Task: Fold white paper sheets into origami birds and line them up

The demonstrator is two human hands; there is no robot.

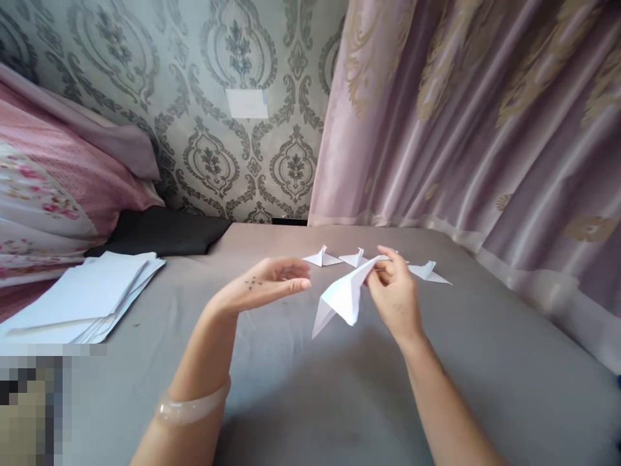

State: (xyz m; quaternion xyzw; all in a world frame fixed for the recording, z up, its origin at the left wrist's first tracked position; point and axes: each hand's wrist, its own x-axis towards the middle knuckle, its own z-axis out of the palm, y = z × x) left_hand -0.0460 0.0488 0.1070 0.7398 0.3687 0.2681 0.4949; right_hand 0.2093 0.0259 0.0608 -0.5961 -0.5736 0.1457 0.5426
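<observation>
A folded white paper shape (345, 294), with a broad body and pointed flaps, hangs in the air over the grey sheet. My right hand (396, 294) pinches its upper right end between thumb and fingers. To the left of the paper, my left hand (272, 281) is raised with its fingers stretched out and apart from the thumb, touching nothing. Behind the hands stand several small folded paper birds in a row: one paper bird (323, 257) at the left, another paper bird (358, 257) beside it, and one more paper bird (429, 272) at the right. My right hand partly hides the row.
A stack of white paper sheets (97, 291) lies at the left, in front of a folded black cloth (169, 231). Pink floral bedding (58, 175) is heaped behind it. A long curtain (436, 129) hangs along the right side, and a patterned wall (237, 149) closes off the back.
</observation>
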